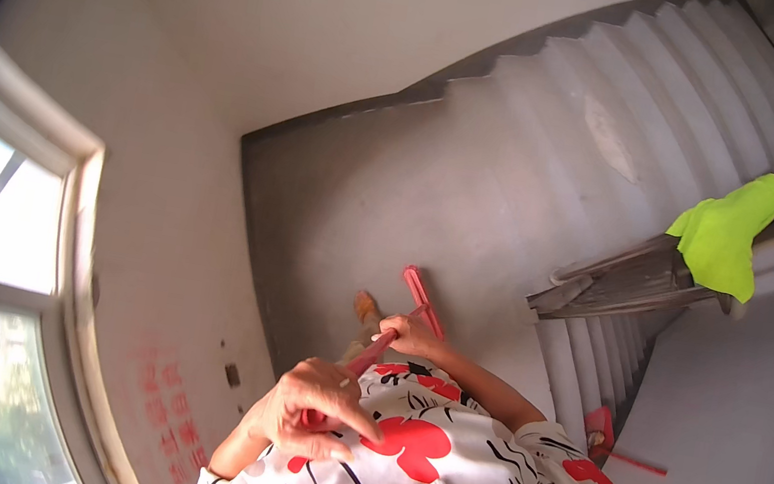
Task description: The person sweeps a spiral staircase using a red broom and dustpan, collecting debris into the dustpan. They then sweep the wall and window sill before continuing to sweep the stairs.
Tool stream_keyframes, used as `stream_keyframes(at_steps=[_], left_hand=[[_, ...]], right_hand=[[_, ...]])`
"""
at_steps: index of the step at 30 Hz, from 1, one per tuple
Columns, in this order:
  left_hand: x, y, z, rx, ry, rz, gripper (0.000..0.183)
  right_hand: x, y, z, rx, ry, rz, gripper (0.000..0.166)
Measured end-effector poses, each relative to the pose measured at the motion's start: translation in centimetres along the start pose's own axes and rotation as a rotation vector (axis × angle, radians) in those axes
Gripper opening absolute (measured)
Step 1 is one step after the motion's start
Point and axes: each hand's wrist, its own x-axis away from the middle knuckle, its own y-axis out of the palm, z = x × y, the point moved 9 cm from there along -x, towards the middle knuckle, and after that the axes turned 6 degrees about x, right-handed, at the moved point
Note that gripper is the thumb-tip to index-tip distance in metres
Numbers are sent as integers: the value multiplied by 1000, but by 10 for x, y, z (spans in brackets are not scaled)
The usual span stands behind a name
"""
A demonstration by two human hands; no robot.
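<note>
A red long-handled broom [373, 354] slants in front of my body, its narrow head [419, 291] down by the landing floor. My right hand [410, 337] is closed around the handle at mid-length. Around the top end is my left hand [312, 401], its thumb and forefinger spread while the palm stays against the handle. The handle's end shows between that thumb and forefinger. One brown shoe [366, 307] is visible on the floor, left of the broom head.
Grey stairs [605, 109] rise at upper right; another flight [589, 358] descends at right. Between them runs a railing [624, 280] with a yellow-green cloth [725, 239] over it. A red dustpan [599, 428] lies on the lower stairs. A window [6, 204] and a wall bearing red writing [170, 413] are left.
</note>
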Motion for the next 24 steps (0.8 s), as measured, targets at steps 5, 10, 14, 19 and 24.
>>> stream_keyframes(at_steps=[5,10,14,19,24], left_hand=[[-66,-100,-62,68,-79,183,22],[-140,-149,-100,-196,-192,246,13],[-209,-169,-137,-89,-361,31,14],[-279,-212,-245,21,-603,-137,16],[-350,-300,-328,57,-602,-107,15]], right_hand=[[-54,-76,71,-20,233,135,20],[-72,-130,136,-137,441,374,16],[-47,-180,173,-16,659,393,14],[-30,-208,270,137,736,569,21],[-99,-238,363,64,736,571,19]])
